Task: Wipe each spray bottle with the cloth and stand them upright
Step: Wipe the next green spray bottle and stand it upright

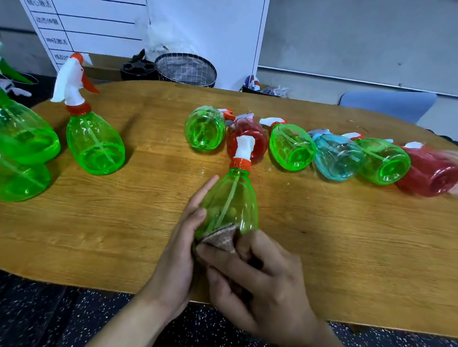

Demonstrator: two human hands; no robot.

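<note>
Translucent green bottle (229,200) against coarse cloth (221,238).

A plain office or activity room, set up as a work table.

A rounded wooden table (327,235) stands on dark speckled flooring (19,318), against bare grey walls. A white board (79,11) ruled into a chart with Chinese writing leans behind it, beside a wire mesh basket (186,70) and a blue chair (386,103).
</note>
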